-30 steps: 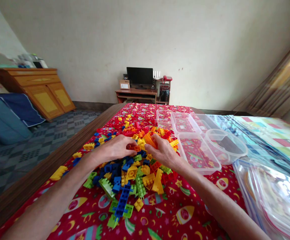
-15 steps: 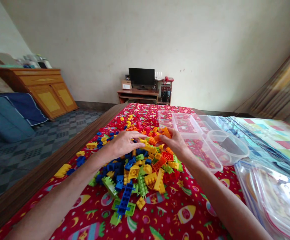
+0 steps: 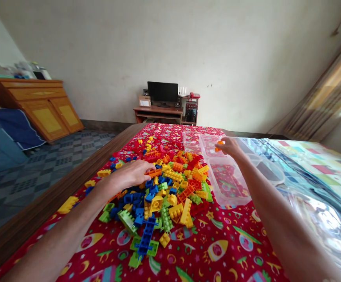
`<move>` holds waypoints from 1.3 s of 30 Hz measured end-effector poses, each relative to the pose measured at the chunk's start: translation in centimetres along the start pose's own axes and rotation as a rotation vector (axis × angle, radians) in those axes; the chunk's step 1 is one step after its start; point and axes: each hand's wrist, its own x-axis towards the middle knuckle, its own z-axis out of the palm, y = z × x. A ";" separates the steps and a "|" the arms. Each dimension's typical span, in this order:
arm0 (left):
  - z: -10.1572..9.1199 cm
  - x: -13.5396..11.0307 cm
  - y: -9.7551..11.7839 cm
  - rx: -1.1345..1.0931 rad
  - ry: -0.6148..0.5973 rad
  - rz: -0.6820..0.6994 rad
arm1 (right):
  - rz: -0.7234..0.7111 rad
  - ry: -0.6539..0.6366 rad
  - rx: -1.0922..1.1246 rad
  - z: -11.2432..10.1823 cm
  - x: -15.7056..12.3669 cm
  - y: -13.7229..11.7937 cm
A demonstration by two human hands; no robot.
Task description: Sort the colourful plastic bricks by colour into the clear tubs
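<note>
A heap of plastic building bricks (image 3: 161,188) in blue, yellow, green, orange and red lies on a red patterned cloth (image 3: 217,250). My left hand (image 3: 130,175) rests on the heap's left side, fingers curled on an orange brick (image 3: 154,172). My right hand (image 3: 231,147) is stretched out over a clear plastic container (image 3: 231,196), pinching a small orange brick (image 3: 218,148) above its far compartments.
A clear round tub (image 3: 271,172) sits right of the container, with plastic bags (image 3: 329,223) beyond it. The table's wooden edge (image 3: 41,211) runs along the left. A wooden cabinet (image 3: 47,107) and a desk with a monitor (image 3: 163,92) stand farther back.
My right hand has lifted off the heap and moved right and away, carrying an orange brick over the container. My left hand stayed on the heap, shifting slightly.
</note>
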 end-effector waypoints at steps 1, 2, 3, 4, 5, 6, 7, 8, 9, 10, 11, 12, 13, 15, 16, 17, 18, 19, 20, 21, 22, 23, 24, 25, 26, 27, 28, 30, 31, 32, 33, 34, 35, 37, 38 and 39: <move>-0.3 -0.1 0.2 -0.009 -0.010 -0.006 | 0.007 0.008 -0.094 -0.1 0.0 -0.3; -0.6 -0.1 0.3 -0.024 -0.011 -0.012 | 0.016 0.028 -0.155 -0.3 -0.2 -0.6; -0.9 -0.2 0.5 -0.042 -0.001 -0.019 | 0.014 0.062 -0.167 -0.5 -0.6 -1.0; -1.3 -0.3 0.6 -0.066 0.018 -0.026 | -0.007 0.097 -0.146 -0.7 -1.2 -1.5; -1.5 -0.3 0.8 -0.100 0.044 -0.032 | -0.042 0.111 -0.097 -0.8 -2.0 -2.1; -1.7 -0.3 1.1 -0.141 0.070 -0.035 | -0.089 0.100 -0.022 -1.0 -2.9 -2.8; -1.8 -0.2 1.4 -0.188 0.092 -0.033 | -0.143 0.053 0.073 -1.0 -4.1 -3.7; -1.8 -0.2 1.9 -0.242 0.114 -0.022 | -0.207 -0.040 0.184 -0.9 -5.3 -4.6; -1.7 -0.1 2.4 -0.300 0.138 -0.004 | -0.260 -0.139 0.296 -0.8 -6.6 -5.6; -1.5 -0.1 3.0 -0.358 0.167 0.018 | -0.319 -0.240 0.379 -0.5 -7.9 -6.6; -1.3 0.0 3.7 -0.410 0.205 0.040 | -0.391 -0.311 0.429 -0.2 -9.1 -7.5; -1.0 0.0 4.4 -0.460 0.247 0.062 | -0.447 -0.344 0.456 0.2 -10.2 -8.4; -0.7 0.1 5.1 -0.509 0.288 0.083 | -0.499 -0.371 0.445 0.6 -11.2 -9.2; 0.1 0.1 6.1 -0.591 0.332 0.135 | -0.586 -0.425 0.349 1.3 -12.3 -10.0; 0.4 0.1 6.5 -0.620 0.339 0.163 | -0.608 -0.440 0.280 1.5 -12.5 -10.1; 0.7 0.1 6.7 -0.635 0.343 0.186 | -0.616 -0.443 0.207 1.6 -12.5 -9.9; 1.0 0.1 6.8 -0.628 0.349 0.201 | -0.609 -0.429 0.140 1.6 -12.2 -9.6; 1.3 0.2 6.7 -0.597 0.363 0.209 | -0.590 -0.401 0.080 1.5 -11.9 -9.1; 1.5 0.3 6.6 -0.546 0.388 0.212 | -0.567 -0.366 0.032 1.4 -11.4 -8.5; 1.7 0.5 6.5 -0.487 0.419 0.219 | -0.543 -0.331 -0.005 1.2 -11.0 -7.9; 2.0 0.8 6.3 -0.429 0.446 0.231 | -0.522 -0.302 -0.034 1.1 -10.6 -7.4; 2.2 1.2 6.2 -0.383 0.461 0.249 | -0.507 -0.281 -0.054 1.1 -10.3 -6.9; 2.4 1.6 6.1 -0.356 0.461 0.268 | -0.495 -0.265 -0.067 1.1 -10.1 -6.6; 2.7 2.1 6.1 -0.347 0.449 0.287 | -0.487 -0.257 -0.077 1.3 -9.9 -6.4; 2.9 2.6 6.1 -0.351 0.427 0.300 | -0.484 -0.255 -0.087 1.6 -9.9 -6.3; 3.0 3.0 6.1 -0.361 0.399 0.304 | -0.482 -0.259 -0.097 1.9 -10.0 -6.3; 3.1 3.4 6.0 -0.373 0.375 0.296 | -0.480 -0.266 -0.109 2.2 -10.0 -6.4; 3.2 4.0 5.9 -0.401 0.344 0.262 | -0.481 -0.298 -0.128 2.8 -10.2 -6.6; 3.2 4.1 5.8 -0.419 0.331 0.240 | -0.481 -0.318 -0.131 3.0 -10.3 -6.7; 3.1 4.1 5.7 -0.437 0.317 0.220 | -0.482 -0.334 -0.127 3.1 -10.4 -6.8; 3.0 4.1 5.6 -0.449 0.304 0.205 | -0.480 -0.341 -0.116 3.2 -10.5 -6.9; 2.9 3.9 5.5 -0.453 0.291 0.197 | -0.477 -0.334 -0.101 3.3 -10.5 -7.0; 2.8 3.8 5.4 -0.446 0.274 0.196 | -0.471 -0.320 -0.086 3.3 -10.6 -7.1; 2.6 3.6 5.2 -0.411 0.232 0.203 | -0.457 -0.284 -0.049 3.4 -10.7 -7.3; 2.6 3.5 5.1 -0.394 0.219 0.203 | -0.451 -0.277 -0.025 3.4 -10.7 -7.5; 2.6 3.5 5.0 -0.380 0.215 0.201 | -0.445 -0.278 0.001 3.4 -10.8 -7.6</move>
